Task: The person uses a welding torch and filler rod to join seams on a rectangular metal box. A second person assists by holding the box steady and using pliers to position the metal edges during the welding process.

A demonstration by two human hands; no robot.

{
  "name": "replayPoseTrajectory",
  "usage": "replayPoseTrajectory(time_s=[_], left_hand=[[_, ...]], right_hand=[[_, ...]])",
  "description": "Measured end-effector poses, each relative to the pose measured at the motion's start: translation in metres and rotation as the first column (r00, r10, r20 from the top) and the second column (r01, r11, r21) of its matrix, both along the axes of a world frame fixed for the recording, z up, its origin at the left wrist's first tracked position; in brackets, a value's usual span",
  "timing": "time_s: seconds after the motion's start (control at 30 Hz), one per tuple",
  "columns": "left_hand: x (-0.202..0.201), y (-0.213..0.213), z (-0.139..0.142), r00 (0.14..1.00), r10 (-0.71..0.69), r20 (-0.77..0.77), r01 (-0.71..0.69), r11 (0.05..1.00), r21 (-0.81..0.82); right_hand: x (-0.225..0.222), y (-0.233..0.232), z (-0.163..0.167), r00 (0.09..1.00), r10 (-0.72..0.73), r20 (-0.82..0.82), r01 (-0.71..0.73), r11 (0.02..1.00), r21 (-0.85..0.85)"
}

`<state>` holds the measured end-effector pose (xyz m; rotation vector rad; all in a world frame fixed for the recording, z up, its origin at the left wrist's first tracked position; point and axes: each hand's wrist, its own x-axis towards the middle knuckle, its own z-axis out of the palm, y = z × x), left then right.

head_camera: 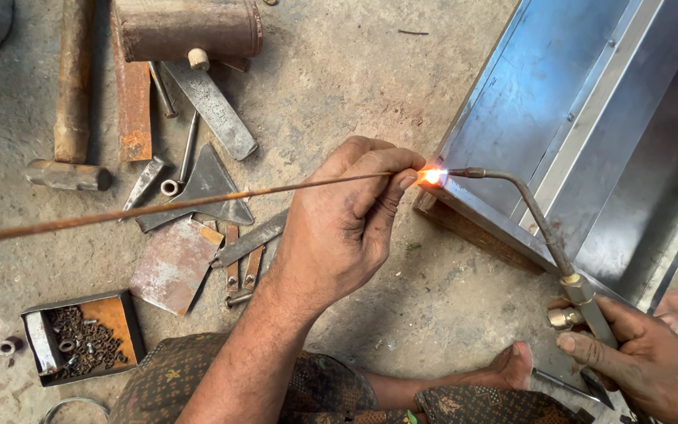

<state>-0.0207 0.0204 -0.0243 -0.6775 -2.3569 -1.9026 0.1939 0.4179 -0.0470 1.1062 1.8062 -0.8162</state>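
A long, thin, rust-coloured filler rod [158,208] is pinched between the thumb and curled fingers of the left hand [347,224], the hand being closed around it near its right end; the rod runs leftward across the concrete floor [339,71] to the left edge of the view. The rod's tip is held at a small orange flame [431,177], which sits at the near left corner of a shiny sheet-metal tray [582,118] lying on the floor at the right. The flame is produced at the nozzle of a bent-necked gas torch [539,224], whose brass-fitted handle is gripped in the closed right hand [645,357] at the lower right corner. A bare foot [512,367] is rested on the floor between the two hands, close to the tray's near edge. Toward the upper left of the floor, rusty scrap is scattered: a cylindrical rusty can [186,27], flat metal strips [213,110], a triangular plate [209,184] and a hammer [72,94]. Near the lower left corner, a small open metal box [80,338] filled with dark screws is seen.
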Motion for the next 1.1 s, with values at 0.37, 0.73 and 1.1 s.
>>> replayPoseTrajectory(time_s=[0.37, 0.73, 1.1], left_hand=[[0.001, 0.002, -0.003, 0.999, -0.031, 0.043, 0.031, 0.999, 0.014], [0.002, 0.004, -0.009, 0.999, -0.026, 0.038, 0.025, 1.0, 0.009], [0.002, 0.006, -0.01, 1.0, -0.006, 0.026, 0.006, 1.0, 0.007]], right_hand=[[-0.012, -0.008, 0.001, 0.998, 0.04, 0.055, -0.042, 0.999, 0.035], [-0.01, -0.009, -0.001, 0.999, -0.013, 0.041, 0.013, 1.0, 0.001], [-0.007, -0.006, 0.0, 1.0, -0.005, 0.009, 0.006, 0.999, -0.033]])
